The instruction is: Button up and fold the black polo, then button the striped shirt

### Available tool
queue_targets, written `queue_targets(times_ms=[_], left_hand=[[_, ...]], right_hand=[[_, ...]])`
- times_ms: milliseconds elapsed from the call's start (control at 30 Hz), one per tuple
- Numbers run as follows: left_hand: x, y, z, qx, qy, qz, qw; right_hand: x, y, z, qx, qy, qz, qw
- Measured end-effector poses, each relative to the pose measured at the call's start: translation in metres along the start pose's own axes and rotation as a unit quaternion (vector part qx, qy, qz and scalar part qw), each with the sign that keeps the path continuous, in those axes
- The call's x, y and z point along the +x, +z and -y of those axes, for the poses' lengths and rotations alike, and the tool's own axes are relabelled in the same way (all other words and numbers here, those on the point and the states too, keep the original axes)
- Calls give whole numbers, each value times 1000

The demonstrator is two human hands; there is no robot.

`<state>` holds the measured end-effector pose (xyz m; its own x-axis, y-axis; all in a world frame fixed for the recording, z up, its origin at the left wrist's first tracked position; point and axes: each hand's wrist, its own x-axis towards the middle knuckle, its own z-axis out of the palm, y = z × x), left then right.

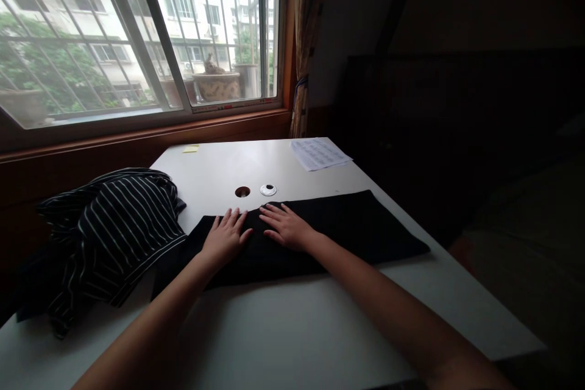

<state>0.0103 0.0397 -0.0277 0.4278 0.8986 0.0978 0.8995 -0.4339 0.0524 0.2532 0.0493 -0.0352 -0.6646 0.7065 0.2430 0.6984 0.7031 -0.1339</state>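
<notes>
View: head camera, the only one.
Dark cloth (347, 228): laid lengthwise across the middle of the white surface (256, 329); right end just inside the right edge, left end against the striped heap (130, 213). Whether the heap overlaps it, cannot tell.
Left hand (223, 236): palm down on the cloth's left half, fingers spread, nothing gripped; tips at its far border.
Right hand (289, 229): beside the left, apart from it, same pose, fingers extended and released.
Done: cloth spread flat in a long band, borders mostly straight; flattening looks well advanced, my judgement.
Left: far border uneven near the fingers, perhaps wanting more pressing. Striped heap at the left edge is crumpled, no order to it; looks unworked.
Far side: papers (320, 153) at the far right corner, yellow slip (191, 148) near the far left corner; both clear of the cloth.
</notes>
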Motion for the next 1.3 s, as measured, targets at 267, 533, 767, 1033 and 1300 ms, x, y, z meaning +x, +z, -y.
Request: queue_targets(times_ms=[267, 533, 767, 1033, 1300], left_hand=[[-14, 10, 36, -41, 11, -16, 999], [-17, 8, 47, -67, 71, -4, 995], [-26, -18, 35, -77, 148, -2, 986], [-71, -50, 9, -63, 280, 14, 958], [-87, -41, 18, -3, 288, -30, 957]], right_hand=[[-76, -21, -89, 10, 162, -11, 987], [-228, -48, -187, -55, 337, -48, 939], [-278, -58, -194, -129, 398, -101, 903], [-305, -71, -181, 51, 545, -123, 828], [-328, -87, -167, 287, 561, -147, 763]])
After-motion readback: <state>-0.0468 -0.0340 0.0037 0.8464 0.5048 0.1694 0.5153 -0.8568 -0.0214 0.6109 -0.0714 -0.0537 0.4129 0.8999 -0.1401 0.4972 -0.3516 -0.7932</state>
